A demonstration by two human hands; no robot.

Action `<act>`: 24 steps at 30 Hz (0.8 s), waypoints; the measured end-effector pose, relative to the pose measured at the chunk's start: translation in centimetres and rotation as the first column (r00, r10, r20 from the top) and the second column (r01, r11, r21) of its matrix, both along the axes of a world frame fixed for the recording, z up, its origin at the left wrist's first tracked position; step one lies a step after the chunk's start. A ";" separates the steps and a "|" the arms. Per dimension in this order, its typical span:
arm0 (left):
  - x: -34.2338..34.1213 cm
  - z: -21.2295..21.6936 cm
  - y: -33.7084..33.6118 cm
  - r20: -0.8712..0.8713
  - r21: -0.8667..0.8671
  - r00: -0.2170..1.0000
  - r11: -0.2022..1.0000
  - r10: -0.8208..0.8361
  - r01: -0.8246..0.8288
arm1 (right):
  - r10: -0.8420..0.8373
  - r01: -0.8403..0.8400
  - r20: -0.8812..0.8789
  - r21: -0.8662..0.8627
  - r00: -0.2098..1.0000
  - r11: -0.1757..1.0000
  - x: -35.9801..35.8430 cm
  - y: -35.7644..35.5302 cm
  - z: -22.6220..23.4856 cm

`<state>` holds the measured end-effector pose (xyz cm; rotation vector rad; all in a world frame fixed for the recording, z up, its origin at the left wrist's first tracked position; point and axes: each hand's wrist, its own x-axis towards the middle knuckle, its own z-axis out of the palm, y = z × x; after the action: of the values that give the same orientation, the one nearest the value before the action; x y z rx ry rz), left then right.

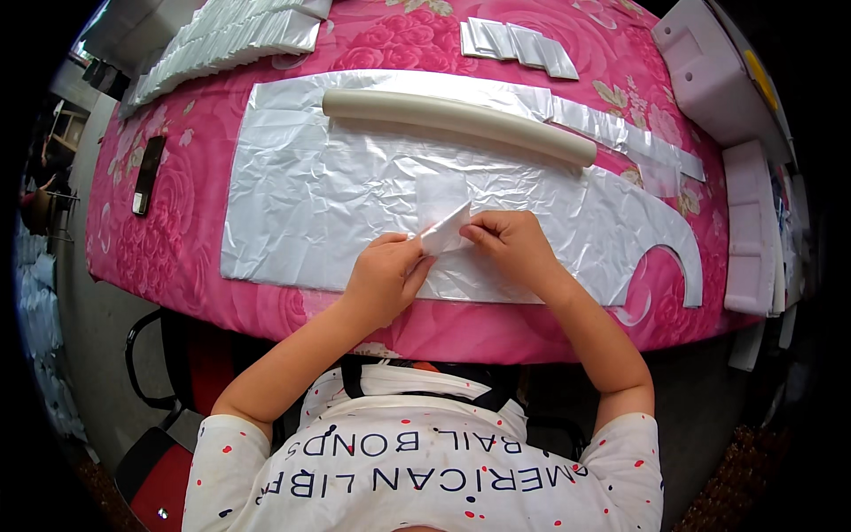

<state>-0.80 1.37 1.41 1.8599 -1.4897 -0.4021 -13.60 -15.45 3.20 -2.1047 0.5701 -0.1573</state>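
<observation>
Head view: counter (177, 239) under a pink floral cloth, carrying a large crinkled silver sheet (337, 204), a pale tube (456, 115) lying left-to-right across its far edge, stacks of folded silver pieces (230, 40) at the far left, and a dark flat device (148, 173) at the left edge; grey floor below. Small white folded strip (446, 232) at the sheet's near edge, long axis tilted, right end raised away. Left hand (386, 275) and right hand (510, 244), fingers curled closed, pinch its opposite ends.
</observation>
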 end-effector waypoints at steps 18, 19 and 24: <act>1.3 0.6 -3.5 0.276 -0.197 0.956 0.979 0.102 -0.047 | -0.073 0.159 -0.380 0.201 0.922 0.966 3.3 -2.1 0.5; 0.5 0.4 -3.8 0.345 -0.151 0.937 0.988 0.050 0.003 | -0.072 0.161 -0.371 0.215 0.926 0.963 3.3 -2.1 0.3; -1.2 -1.7 -4.6 0.372 0.101 0.927 0.991 0.039 -0.082 | -0.085 0.170 -0.381 0.193 0.921 0.966 3.6 -1.9 0.3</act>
<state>-1.98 -3.21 -0.28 2.1570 -1.6761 -0.1094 -10.00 -17.38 3.54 -1.8844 0.9088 0.2290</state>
